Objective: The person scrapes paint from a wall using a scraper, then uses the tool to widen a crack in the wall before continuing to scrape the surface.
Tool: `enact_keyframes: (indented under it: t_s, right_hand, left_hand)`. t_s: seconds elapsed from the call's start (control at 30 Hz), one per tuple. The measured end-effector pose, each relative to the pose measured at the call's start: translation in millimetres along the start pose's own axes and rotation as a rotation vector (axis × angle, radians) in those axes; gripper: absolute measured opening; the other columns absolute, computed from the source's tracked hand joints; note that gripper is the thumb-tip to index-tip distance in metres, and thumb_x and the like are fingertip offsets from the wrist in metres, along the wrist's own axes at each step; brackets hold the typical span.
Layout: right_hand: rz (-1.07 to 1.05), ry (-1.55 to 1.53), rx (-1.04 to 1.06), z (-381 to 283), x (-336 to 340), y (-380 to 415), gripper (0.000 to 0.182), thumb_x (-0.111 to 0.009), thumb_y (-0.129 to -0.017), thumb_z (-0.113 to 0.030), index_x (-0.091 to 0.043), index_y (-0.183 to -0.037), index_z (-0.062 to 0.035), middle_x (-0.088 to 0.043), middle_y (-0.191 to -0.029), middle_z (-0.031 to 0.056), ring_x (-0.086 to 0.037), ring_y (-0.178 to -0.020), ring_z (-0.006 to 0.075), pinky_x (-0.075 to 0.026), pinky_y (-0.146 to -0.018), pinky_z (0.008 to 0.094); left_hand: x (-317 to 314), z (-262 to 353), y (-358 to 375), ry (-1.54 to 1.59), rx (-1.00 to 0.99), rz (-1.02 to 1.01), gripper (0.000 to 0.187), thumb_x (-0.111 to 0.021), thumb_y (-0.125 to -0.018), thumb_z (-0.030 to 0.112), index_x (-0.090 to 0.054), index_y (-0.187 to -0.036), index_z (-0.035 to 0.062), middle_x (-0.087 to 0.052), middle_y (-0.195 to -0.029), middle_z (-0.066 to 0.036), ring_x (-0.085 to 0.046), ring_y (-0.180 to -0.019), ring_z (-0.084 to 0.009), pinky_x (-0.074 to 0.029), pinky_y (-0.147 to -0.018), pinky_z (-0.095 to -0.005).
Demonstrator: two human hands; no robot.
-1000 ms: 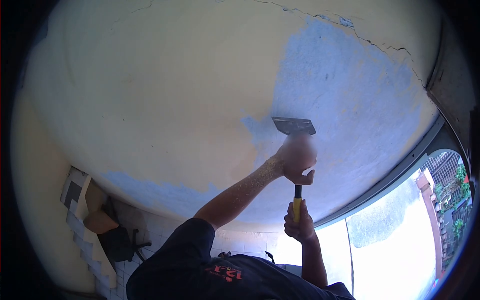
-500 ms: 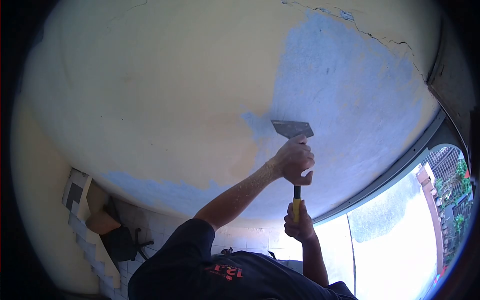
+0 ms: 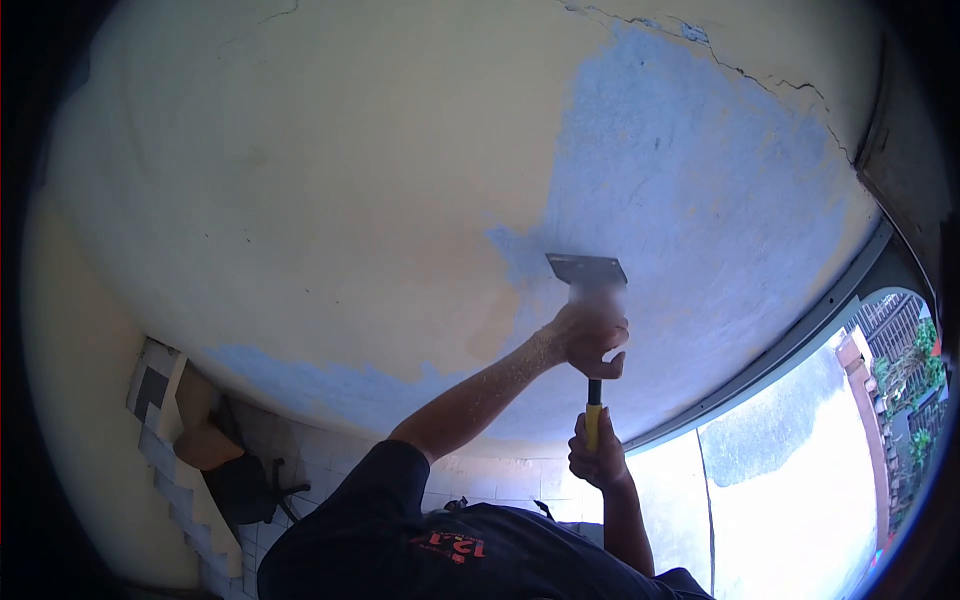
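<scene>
A wide-bladed wall scraper (image 3: 585, 268) lies with its dark metal blade against the wall, over a light blue patch (image 3: 680, 150) where the cream surface (image 3: 330, 180) is gone. My left hand (image 3: 592, 345) is wrapped round the scraper just below the blade; part of this hand is blurred. Lower down, the fingers of my right hand (image 3: 598, 462) close round the yellow part of the scraper's handle (image 3: 593, 425). Pale dust covers my left wrist and forearm.
A crack (image 3: 740, 72) runs across the wall's upper right. Another blue patch (image 3: 320, 375) lies low on the left. A dark chair (image 3: 240, 488) stands at lower left. On the right, a framed opening (image 3: 800, 450) shows bright daylight and plants.
The scraper blade and my left hand have moved slightly down the wall. My right hand stays at nearly the same place on the handle.
</scene>
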State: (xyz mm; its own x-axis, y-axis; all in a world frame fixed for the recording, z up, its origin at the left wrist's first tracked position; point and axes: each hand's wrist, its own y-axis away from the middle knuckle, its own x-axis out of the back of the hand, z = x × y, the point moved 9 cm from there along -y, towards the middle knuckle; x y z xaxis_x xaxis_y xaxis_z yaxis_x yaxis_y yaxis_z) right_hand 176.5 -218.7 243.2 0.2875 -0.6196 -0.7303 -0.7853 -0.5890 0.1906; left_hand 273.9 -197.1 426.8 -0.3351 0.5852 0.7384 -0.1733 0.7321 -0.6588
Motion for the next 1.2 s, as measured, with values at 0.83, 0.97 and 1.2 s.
enact_keyframes:
  t_s: [0.83, 0.97, 1.2]
  right_hand:
    - [0.046, 0.022, -0.003, 5, 14, 3, 0.049, -0.030, -0.095, -0.061, -0.041, -0.082, -0.0149, -0.029, -0.051, -0.0047, -0.023, -0.036, 0.0047, -0.021, -0.033, 0.0197]
    - [0.086, 0.078, 0.017, -3, 9, 2, 0.049, -0.029, -0.095, -0.061, -0.041, -0.083, -0.0149, -0.029, -0.051, -0.0047, -0.022, -0.036, 0.0047, -0.021, -0.033, 0.0198]
    - [0.036, 0.027, -0.003, 5, 15, 3, 0.049, -0.029, -0.095, -0.061, -0.041, -0.084, -0.0149, -0.029, -0.051, -0.0049, -0.022, -0.035, 0.0048, -0.021, -0.033, 0.0196]
  left_hand:
    - [-11, 2, 6, 0.040, 0.009, 0.045, 0.026, -0.053, -0.060, 0.033, -0.048, -0.046, 0.0126, -0.047, -0.048, -0.003, -0.046, -0.048, -0.0202, -0.037, -0.068, -0.0342]
    - [-5, 2, 4, 0.011, 0.016, 0.028, 0.026, -0.052, -0.061, 0.033, -0.047, -0.046, 0.0128, -0.046, -0.048, -0.002, -0.047, -0.048, -0.0202, -0.037, -0.067, -0.0344]
    - [-11, 4, 6, -0.005, 0.014, 0.026, 0.022, -0.055, -0.055, 0.032, -0.046, -0.047, 0.0136, -0.046, -0.049, -0.001, -0.047, -0.050, -0.0197, -0.037, -0.069, -0.0340]
